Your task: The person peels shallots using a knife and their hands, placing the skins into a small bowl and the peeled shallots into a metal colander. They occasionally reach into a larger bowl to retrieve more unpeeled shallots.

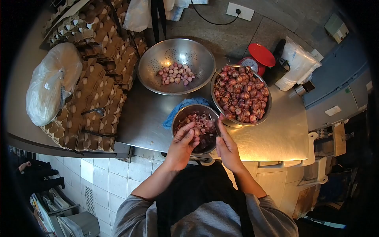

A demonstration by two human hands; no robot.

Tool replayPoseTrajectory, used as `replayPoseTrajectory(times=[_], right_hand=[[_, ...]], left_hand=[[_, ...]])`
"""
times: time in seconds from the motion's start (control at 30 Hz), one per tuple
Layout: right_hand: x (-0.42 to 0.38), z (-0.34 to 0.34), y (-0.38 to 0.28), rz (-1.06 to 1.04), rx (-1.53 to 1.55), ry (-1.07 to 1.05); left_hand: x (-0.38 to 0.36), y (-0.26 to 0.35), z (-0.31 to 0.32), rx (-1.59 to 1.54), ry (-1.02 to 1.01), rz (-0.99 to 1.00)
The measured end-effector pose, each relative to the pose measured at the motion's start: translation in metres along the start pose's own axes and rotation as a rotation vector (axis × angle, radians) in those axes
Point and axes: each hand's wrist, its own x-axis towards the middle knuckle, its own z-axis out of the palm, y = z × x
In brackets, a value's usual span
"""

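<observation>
Likely peeling onion (pixel 196 132) pinched in left hand (pixel 181 147); cannot tell grip of right hand (pixel 228 148). Next, needs careful stripping.

Left hand (pixel 181 148) curls its fingers (pixel 186 129); right hand (pixel 228 150) reaches forward, grip unclear.

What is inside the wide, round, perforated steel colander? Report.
Small, round, pinkish-purple peeled bulbs lie clustered inside the colander; the floor directly beneath them is covered and cannot be seen.
</observation>
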Motion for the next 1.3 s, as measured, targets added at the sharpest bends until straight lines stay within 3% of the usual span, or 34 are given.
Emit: replayPoseTrajectory(times=[0.13,0.23,0.53,0.73,0.9,0.97,1.03,1.3], right_hand=[[-0.004,-0.004,0.014,-0.003,-0.156,-0.112],[-0.007,0.001,0.014,-0.203,-0.325,-0.1],[-0.012,-0.001,-0.008,-0.269,-0.699,-0.11],[-0.001,-0.009,0.03,-0.388,-0.397,-0.005],[-0.006,-0.015,0.006,0.026,-0.188,-0.034],[-0.005,-0.013,0.006,-0.071,-0.243,-0.052],[-0.003,-0.01,0.015,-0.337,-0.383,-0.085],[-0.012,-0.003,-0.004,-0.148,-0.447,-0.197]], left_hand=[[-0.002,0.004,0.006,-0.068,0.0,-0.076],[-0.002,0.002,0.002,-0.098,-0.006,-0.117],[-0.005,-0.006,0.004,0.009,0.015,0.004],[-0.007,-0.003,0.008,0.052,0.014,-0.052],[-0.009,0.002,0.01,0.021,-0.005,-0.067],[-0.009,0.002,0.01,-0.001,-0.013,-0.062],[-0.008,0.0,0.009,-0.021,-0.02,-0.053],[-0.008,-0.004,0.006,-0.028,-0.006,-0.005]])
